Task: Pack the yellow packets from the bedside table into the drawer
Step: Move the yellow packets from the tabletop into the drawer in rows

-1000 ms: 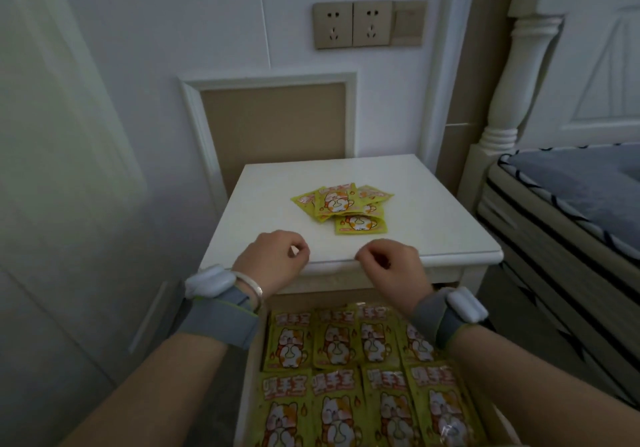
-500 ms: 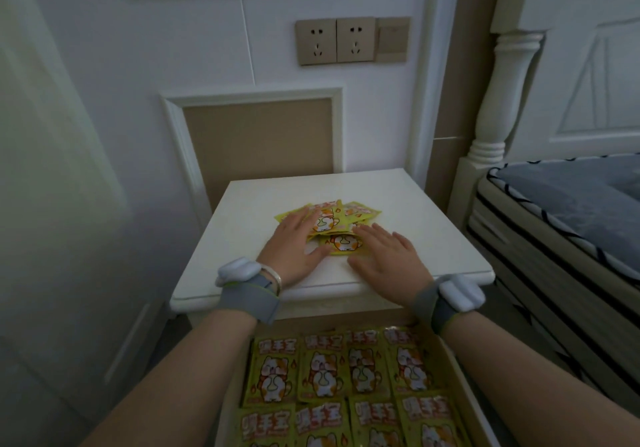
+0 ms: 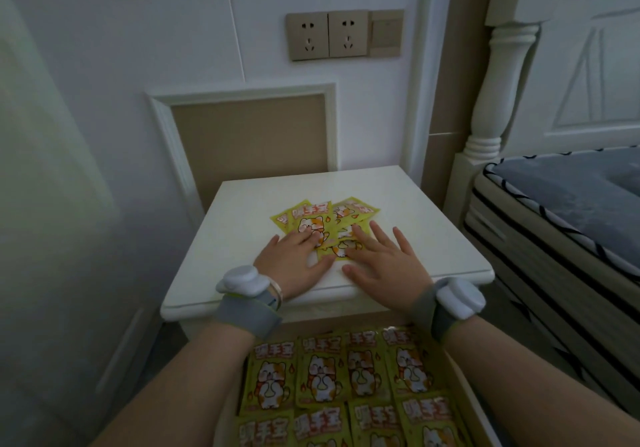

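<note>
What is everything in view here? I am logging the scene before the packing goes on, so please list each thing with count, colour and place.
loose packets: a small overlapping pile, exact count unclear, yellow with a cartoon cat, on the middle of the bedside table.
packed packets: two rows showing, yellow, flat in the open drawer.
bedside table: one, white, against the wall.
drawer: one, pulled open below the tabletop.
wall sockets: two, tan, above the table, with a tan switch plate beside them.
bed: one, white frame, grey mattress, at right.
wrist trackers: two, white on grey bands.
left hand: flat, fingers on the pile.
right hand: flat, fingers on the pile.
</note>
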The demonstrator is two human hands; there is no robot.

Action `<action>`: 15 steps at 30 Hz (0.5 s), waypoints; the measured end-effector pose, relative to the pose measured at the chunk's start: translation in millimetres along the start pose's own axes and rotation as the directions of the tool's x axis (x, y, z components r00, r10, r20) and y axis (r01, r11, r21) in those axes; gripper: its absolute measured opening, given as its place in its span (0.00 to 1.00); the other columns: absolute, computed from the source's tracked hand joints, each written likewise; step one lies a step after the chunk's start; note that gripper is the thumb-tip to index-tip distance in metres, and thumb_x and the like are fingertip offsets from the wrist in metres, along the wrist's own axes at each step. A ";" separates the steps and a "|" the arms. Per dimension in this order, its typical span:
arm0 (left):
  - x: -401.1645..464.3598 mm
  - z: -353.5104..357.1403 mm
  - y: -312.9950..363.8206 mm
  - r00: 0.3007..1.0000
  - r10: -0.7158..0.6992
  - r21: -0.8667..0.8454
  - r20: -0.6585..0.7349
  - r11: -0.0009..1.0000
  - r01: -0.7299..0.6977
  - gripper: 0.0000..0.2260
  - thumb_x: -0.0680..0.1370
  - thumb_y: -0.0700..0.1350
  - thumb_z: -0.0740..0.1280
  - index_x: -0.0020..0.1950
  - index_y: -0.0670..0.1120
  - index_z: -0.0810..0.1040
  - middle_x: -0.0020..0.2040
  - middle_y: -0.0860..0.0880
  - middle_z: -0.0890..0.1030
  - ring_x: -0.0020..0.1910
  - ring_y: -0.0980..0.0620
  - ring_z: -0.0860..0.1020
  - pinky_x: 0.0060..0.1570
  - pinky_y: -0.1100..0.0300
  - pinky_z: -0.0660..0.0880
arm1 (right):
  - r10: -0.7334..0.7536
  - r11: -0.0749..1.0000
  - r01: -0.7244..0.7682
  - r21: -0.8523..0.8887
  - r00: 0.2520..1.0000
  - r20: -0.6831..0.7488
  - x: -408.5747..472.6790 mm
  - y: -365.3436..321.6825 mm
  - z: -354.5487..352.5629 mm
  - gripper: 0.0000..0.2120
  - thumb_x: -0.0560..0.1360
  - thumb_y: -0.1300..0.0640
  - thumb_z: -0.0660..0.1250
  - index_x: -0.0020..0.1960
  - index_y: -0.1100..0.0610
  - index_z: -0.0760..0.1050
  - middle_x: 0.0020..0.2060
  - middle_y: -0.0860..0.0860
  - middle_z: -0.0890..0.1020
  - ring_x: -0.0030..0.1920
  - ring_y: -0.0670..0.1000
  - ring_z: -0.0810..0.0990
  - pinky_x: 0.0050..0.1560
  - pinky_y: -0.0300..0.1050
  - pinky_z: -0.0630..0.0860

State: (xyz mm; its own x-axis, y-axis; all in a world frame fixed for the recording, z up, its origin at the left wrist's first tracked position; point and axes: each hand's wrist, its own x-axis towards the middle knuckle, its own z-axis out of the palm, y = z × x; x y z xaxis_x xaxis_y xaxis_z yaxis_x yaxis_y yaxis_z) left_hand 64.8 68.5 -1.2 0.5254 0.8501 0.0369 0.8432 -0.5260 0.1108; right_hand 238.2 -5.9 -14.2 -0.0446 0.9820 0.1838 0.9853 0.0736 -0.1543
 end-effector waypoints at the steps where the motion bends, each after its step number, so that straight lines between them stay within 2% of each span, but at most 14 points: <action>1: -4.8 -2.3 -1.2 1.000 0.000 0.005 0.011 1.000 0.000 0.29 0.79 0.63 0.49 0.77 0.52 0.55 0.78 0.53 0.54 0.77 0.54 0.52 0.76 0.50 0.48 | 0.000 1.000 0.000 0.005 1.000 -0.002 -2.0 0.0 -1.2 0.22 0.79 0.39 0.50 0.72 0.41 0.64 0.77 0.41 0.49 0.78 0.47 0.41 0.75 0.52 0.36; 6: -43.9 -12.7 -7.8 0.998 -0.005 0.010 0.065 1.000 0.005 0.30 0.78 0.64 0.51 0.77 0.52 0.56 0.78 0.54 0.54 0.77 0.55 0.53 0.76 0.52 0.47 | -0.030 0.997 0.031 0.065 0.999 -0.013 -21.9 -2.4 -7.8 0.34 0.71 0.32 0.40 0.70 0.41 0.67 0.77 0.41 0.54 0.78 0.46 0.46 0.75 0.50 0.38; 9: -62.2 -16.9 -6.9 0.998 -0.019 -0.003 0.067 1.000 0.020 0.29 0.78 0.62 0.56 0.76 0.53 0.57 0.78 0.54 0.56 0.76 0.55 0.56 0.76 0.53 0.49 | -0.058 0.997 0.060 0.045 0.997 -0.049 -31.8 1.9 -7.6 0.23 0.77 0.38 0.53 0.68 0.44 0.71 0.76 0.43 0.58 0.78 0.47 0.49 0.75 0.49 0.40; 11: -74.0 -16.8 -5.7 0.999 -0.008 0.014 0.042 1.000 0.008 0.27 0.78 0.57 0.60 0.75 0.53 0.60 0.76 0.54 0.60 0.74 0.53 0.61 0.73 0.55 0.55 | -0.079 0.995 0.083 0.050 0.993 -0.087 -36.3 3.2 -7.6 0.18 0.77 0.44 0.60 0.64 0.48 0.76 0.75 0.45 0.61 0.77 0.50 0.53 0.76 0.50 0.43; 13: -83.9 -16.1 -6.3 1.000 0.010 0.041 -0.019 0.999 -0.010 0.24 0.77 0.51 0.62 0.73 0.52 0.64 0.73 0.53 0.67 0.69 0.50 0.68 0.67 0.58 0.64 | -0.102 0.994 0.106 0.019 0.982 -0.162 -38.7 1.9 -7.3 0.11 0.75 0.50 0.66 0.53 0.50 0.83 0.70 0.49 0.71 0.74 0.55 0.65 0.73 0.54 0.56; 15: -92.3 -17.2 -6.6 0.999 -0.007 0.013 -0.050 1.000 0.007 0.22 0.76 0.47 0.63 0.71 0.52 0.67 0.69 0.53 0.71 0.64 0.48 0.72 0.61 0.58 0.69 | -0.127 0.992 0.121 -0.040 0.959 -0.254 -38.8 -0.7 -6.0 0.06 0.66 0.52 0.70 0.39 0.49 0.85 0.59 0.52 0.82 0.62 0.57 0.79 0.63 0.54 0.71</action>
State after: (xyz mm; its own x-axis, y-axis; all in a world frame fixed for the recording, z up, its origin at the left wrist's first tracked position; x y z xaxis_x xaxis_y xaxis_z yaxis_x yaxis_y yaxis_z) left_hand 8.9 -6.0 11.7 0.5135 0.8538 0.0854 0.8485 -0.5201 0.0977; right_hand 240.3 -45.1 -15.4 -0.1264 0.8880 0.4422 0.9784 0.1851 -0.0921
